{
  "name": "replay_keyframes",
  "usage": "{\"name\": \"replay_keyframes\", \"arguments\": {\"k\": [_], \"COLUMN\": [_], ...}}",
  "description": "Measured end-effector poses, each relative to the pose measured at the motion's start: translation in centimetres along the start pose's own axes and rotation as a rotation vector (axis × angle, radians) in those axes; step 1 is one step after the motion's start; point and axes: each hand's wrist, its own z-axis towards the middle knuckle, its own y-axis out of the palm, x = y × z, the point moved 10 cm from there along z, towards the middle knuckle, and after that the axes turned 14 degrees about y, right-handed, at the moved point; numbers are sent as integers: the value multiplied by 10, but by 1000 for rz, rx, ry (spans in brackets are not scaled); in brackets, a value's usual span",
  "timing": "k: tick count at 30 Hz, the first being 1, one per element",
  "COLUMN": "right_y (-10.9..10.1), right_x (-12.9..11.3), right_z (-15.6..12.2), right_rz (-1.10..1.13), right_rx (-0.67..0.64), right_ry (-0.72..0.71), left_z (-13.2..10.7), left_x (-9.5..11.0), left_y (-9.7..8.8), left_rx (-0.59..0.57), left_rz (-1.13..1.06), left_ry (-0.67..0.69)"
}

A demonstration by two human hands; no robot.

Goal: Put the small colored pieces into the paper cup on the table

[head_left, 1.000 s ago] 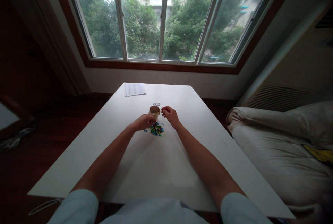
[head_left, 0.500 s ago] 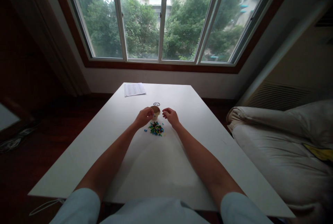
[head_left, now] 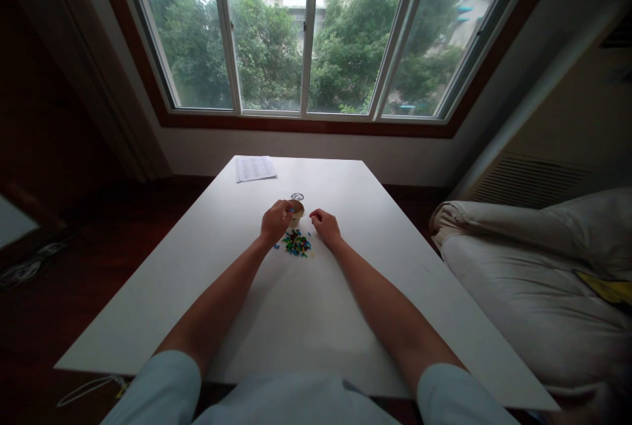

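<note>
A small pale bucket point(head_left: 297, 220) stands upright on the table with its open top showing a brownish inside. My left hand point(head_left: 276, 222) is at the bucket's left rim, thumb and fingers pinched together; a bluish speck shows at the fingertips, too small to name. To the right of the bucket, apart from it, my right hand point(head_left: 326, 225) has its fingers curled together, and whatever they may hold is hidden. In front of the bucket, between my forearms, lies a loose pile of small coloured pieces point(head_left: 297, 245), mostly green, blue, yellow and dark.
Behind the bucket lies a thin ring-shaped item point(head_left: 297, 197). Printed papers point(head_left: 257, 168) rest at the far left of the white table point(head_left: 395, 320). Beyond it is a window; a padded beige sofa point(head_left: 503, 287) stands on the right. A white cord point(head_left: 89, 389) hangs at the near left edge.
My left hand has shifted slightly up and its fingertips now reach the bucket's rim. The right hand has lowered a little and its fingers are more curled.
</note>
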Motion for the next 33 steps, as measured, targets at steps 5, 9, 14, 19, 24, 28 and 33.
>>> {"name": "replay_keyframes", "arguments": {"k": [5, 9, 14, 19, 24, 28, 33], "right_y": [11, 17, 21, 24, 25, 16, 6], "right_x": [-17, -20, -14, -14, -18, -25, -29], "right_z": [-12, -14, -14, -16, -18, -17, -14], "right_rz": [-349, -491, -617, -638, -621, -566, -476], "right_rx": [-95, -161, -231, -253, -249, -170, -106], "right_ry": [-80, -112, -113, -131, -173, -191, -150], "left_z": [-2, -3, -1, 1, 1, 0, 0], "left_x": [-2, -3, -2, -1, -1, -2, -4], "left_y": [8, 12, 6, 2, 7, 6, 3], "left_rx": [-24, -35, -17, -53, -147, -155, -127], "left_rz": [53, 41, 62, 86, 76, 96, 100], "left_ry": [-36, -20, 9, 23, 66, 64, 78]}}
